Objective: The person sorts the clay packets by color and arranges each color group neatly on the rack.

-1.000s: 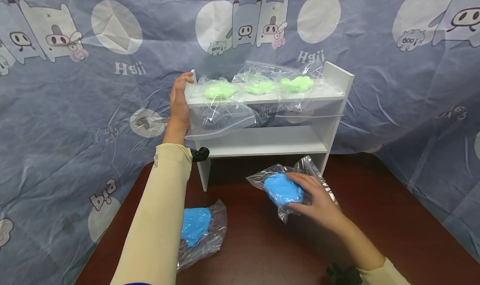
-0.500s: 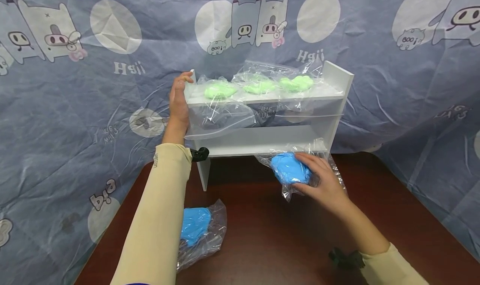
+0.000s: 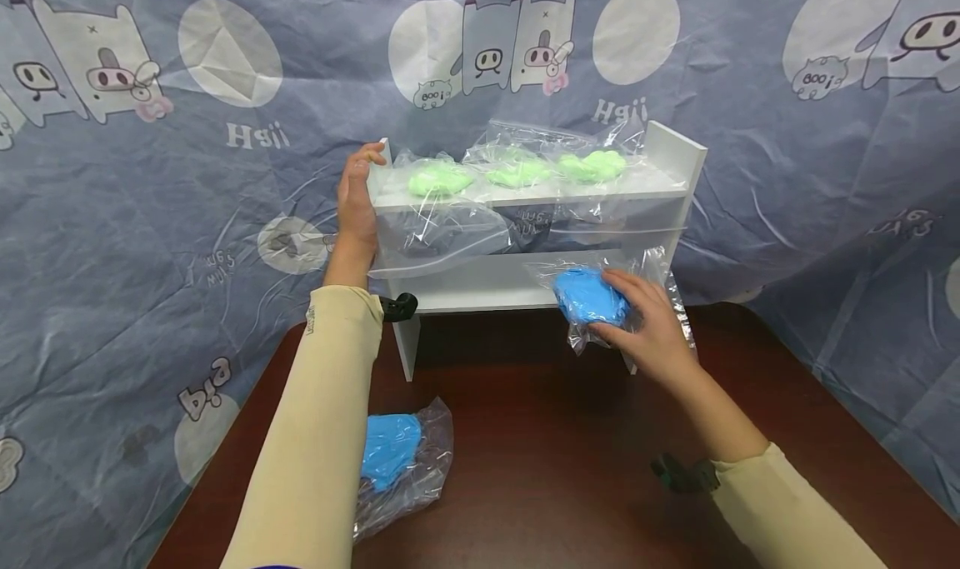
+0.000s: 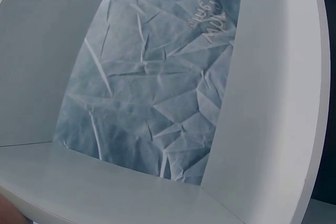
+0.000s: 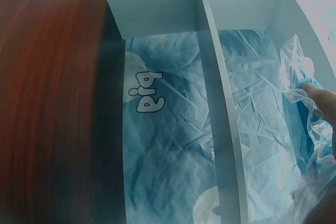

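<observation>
Head view writing: "Haii" and "BOO" on blue-grey cartoon-print cloth (image 3: pixel 322 69)
Clear plastic bags (image 3: pixel 453 232): pale-green clumps (image 3: pixel 440 179) inside, atop white two-tier shelf (image 3: pixel 487 287)
Right hand (image 3: pixel 654 323): grips bagged bright-blue clump (image 3: pixel 587 296), before the shelf
Left hand (image 3: pixel 357 194): holds shelf's side

The place looks like a makeshift booth: creased, cartoon-printed blue cloth (image 3: pixel 322 52) hangs behind and beside a dark brown table (image 3: pixel 525 469) holding a small white shelf (image 3: pixel 495 286).
</observation>
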`<action>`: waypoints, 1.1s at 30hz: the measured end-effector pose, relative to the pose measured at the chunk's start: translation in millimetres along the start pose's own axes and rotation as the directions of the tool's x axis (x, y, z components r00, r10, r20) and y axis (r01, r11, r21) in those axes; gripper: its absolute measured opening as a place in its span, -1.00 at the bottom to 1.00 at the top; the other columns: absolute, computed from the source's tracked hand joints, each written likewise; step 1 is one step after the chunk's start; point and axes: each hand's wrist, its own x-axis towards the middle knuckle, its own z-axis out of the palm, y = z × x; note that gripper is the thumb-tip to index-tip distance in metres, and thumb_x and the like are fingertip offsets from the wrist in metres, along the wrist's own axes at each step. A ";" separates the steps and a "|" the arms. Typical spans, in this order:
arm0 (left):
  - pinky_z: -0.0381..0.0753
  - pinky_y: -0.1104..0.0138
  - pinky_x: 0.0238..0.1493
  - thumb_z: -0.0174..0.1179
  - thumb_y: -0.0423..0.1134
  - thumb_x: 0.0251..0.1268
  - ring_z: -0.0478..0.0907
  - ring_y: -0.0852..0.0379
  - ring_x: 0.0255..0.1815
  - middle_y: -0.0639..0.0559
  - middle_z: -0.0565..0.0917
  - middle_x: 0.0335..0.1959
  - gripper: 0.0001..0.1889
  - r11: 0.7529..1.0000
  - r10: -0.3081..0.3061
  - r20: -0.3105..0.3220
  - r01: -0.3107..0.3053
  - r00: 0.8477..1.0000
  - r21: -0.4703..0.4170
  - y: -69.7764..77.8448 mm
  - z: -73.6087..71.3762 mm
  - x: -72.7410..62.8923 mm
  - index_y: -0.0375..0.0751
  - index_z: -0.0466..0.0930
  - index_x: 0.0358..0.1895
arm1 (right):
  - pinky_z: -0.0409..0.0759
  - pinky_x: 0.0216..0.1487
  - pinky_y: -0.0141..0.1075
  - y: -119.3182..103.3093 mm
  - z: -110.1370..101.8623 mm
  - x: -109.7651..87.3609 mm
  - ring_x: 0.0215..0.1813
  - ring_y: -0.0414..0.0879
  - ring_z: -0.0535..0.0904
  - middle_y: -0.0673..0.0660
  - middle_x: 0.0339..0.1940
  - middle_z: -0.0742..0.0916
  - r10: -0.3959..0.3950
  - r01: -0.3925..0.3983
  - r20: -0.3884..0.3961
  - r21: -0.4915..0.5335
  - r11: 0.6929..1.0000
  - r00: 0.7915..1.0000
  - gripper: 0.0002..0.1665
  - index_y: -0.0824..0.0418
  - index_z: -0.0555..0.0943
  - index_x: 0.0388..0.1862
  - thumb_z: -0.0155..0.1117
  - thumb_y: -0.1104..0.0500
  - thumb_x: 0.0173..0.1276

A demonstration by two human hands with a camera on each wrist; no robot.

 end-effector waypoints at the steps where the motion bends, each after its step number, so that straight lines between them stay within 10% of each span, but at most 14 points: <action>1: 0.14 0.33 0.39 -0.16 0.14 0.25 0.25 0.13 0.47 -0.08 0.47 0.38 -0.49 1.000 0.001 0.000 -0.001 1.000 0.001 0.2 -0.1 -0.1 -0.30 0.44 -0.14 | 0.27 0.26 0.18 0.2 0.2 2.6 0.34 0.31 0.34 0.34 0.36 0.55 0.009 -0.009 -0.001 -0.002 1.000 1.000 -0.19 0.28 0.50 0.33 0.56 0.27 0.04; 33: 0.22 0.26 0.42 -0.23 -0.13 0.34 0.22 -0.01 0.51 -0.29 0.37 0.44 -0.74 0.999 -0.016 0.027 0.017 1.000 -0.038 17.5 2.2 -7.3 -0.13 0.45 -0.22 | 0.25 0.38 0.22 32.3 18.5 59.7 0.39 0.38 0.26 0.41 0.44 0.44 0.233 -0.221 0.057 -0.167 0.961 0.971 -0.17 0.34 0.40 0.40 0.44 0.02 0.24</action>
